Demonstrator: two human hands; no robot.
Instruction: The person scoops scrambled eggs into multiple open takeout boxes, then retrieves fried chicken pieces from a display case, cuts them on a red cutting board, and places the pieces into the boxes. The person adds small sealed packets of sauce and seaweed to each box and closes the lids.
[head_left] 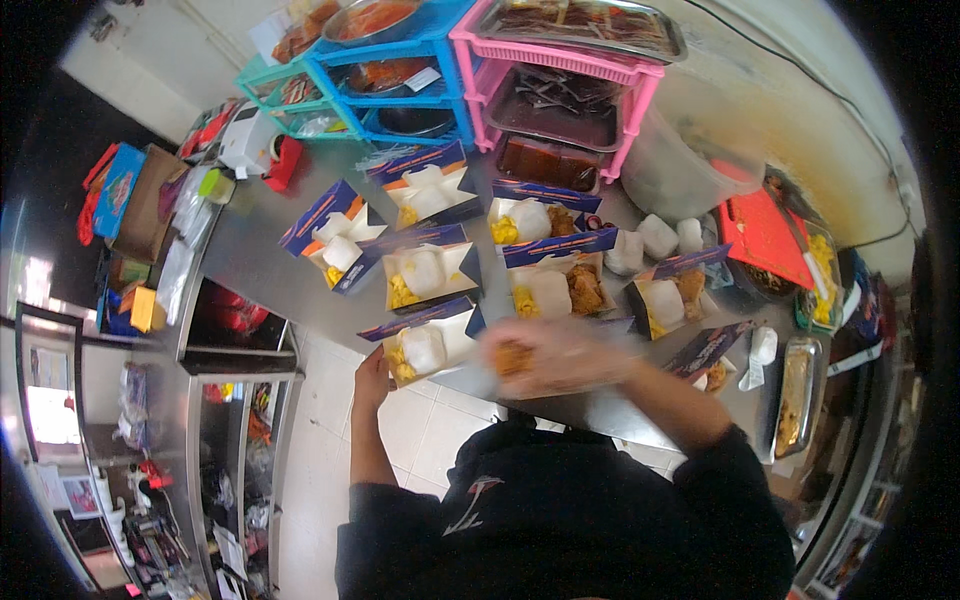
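My left hand (372, 380) grips the near left side of an open paper food box (460, 348). In that box sit a white wrapped bundle, likely rice, (424, 348) and yellow scrambled egg (398, 364). Just right of it my right hand (570, 358), smeared by motion and seemingly in a clear glove, holds a golden-brown fried piece (513, 358). Beyond, a box (553, 280) contains a white bundle, egg and a brown fried piece (585, 288). A similar box (668, 298) stands to its right. Another box (432, 272) at the left has the bundle and egg only.
Several more boxes (335, 240) stand on the steel table (270, 235). Loose white bundles (657, 237) lie beside a translucent tub (680, 165). A red board (765, 235) and a metal tray (797, 395) are at right. Blue (392, 90) and pink racks (625, 120) line the back.
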